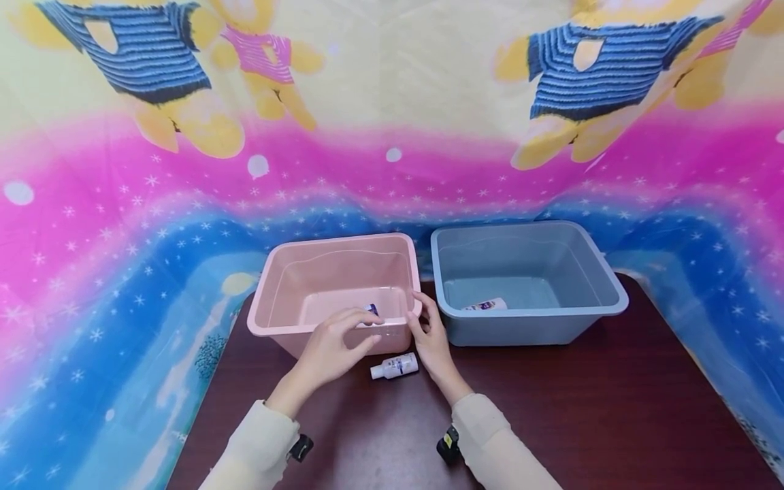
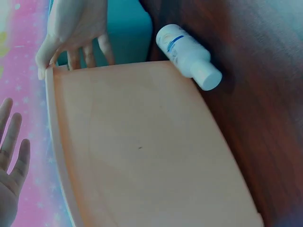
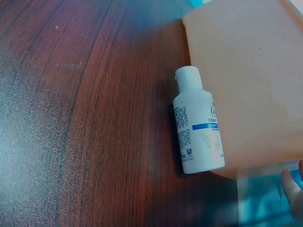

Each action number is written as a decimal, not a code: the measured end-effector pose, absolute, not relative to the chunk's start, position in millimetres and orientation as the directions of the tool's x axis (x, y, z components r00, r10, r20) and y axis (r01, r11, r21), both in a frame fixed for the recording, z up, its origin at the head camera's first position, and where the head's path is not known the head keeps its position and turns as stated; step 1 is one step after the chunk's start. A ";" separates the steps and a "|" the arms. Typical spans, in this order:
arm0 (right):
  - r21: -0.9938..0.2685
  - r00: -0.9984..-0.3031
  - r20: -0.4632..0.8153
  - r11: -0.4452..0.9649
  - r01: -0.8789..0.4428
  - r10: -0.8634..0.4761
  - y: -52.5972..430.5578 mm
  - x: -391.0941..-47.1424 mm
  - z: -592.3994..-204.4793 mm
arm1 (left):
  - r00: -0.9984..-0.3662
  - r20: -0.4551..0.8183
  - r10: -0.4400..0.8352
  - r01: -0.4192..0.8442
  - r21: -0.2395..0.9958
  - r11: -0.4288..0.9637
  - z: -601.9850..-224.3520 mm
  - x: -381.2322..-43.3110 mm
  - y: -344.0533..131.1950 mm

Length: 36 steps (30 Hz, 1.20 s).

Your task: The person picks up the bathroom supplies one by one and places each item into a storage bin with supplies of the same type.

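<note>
My right hand (image 1: 433, 344) grips the front right corner of the pink basin (image 1: 278, 331), thumb and fingers at its rim. Over the basin's front rim is my left hand (image 1: 333, 346), its fingers spread and holding nothing. Inside the pink basin, a small bottle with a dark blue label (image 1: 371, 309) shows in part beyond the left fingertips. A white bottle (image 3: 199, 130) with blue print lies on its side on the table, against the basin's front wall and between my hands. In the head view its cap points left.
To the right stands a blue-grey basin (image 1: 527, 327) with another white bottle (image 1: 488, 305) lying in it. Both basins rest on a dark wooden table (image 1: 612, 408). A printed cloth (image 1: 392, 177) hangs behind and along the sides.
</note>
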State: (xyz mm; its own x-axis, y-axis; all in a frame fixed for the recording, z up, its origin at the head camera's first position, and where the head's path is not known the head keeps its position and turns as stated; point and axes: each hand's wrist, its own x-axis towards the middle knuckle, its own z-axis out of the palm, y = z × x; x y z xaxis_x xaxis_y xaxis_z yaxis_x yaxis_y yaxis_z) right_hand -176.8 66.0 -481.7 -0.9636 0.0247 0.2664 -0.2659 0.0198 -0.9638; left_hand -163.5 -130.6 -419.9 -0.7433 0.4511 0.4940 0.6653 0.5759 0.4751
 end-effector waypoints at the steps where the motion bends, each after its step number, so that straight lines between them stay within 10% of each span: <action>1: -0.964 -0.964 0.265 0.022 -0.264 0.024 66.1 -176.8 -481.7 | -0.744 0.491 0.453 0.664 0.474 0.578 -422.0 -162.3 -130.7; 36: -0.968 -0.970 0.244 0.065 -0.242 0.023 66.6 -176.7 -480.5 | -0.803 0.434 0.409 0.596 0.604 0.528 -506.0 -138.4 -111.8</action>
State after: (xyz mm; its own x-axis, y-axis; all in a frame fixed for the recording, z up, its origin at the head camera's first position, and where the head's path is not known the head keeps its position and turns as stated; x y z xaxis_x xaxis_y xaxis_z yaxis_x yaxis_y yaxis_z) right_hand -176.7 66.6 -480.5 -0.9696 0.0228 0.2436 -0.2417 0.0653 -0.9681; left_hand -138.4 -111.8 -506.0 -0.8025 0.4089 0.4344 0.5963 0.5283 0.6044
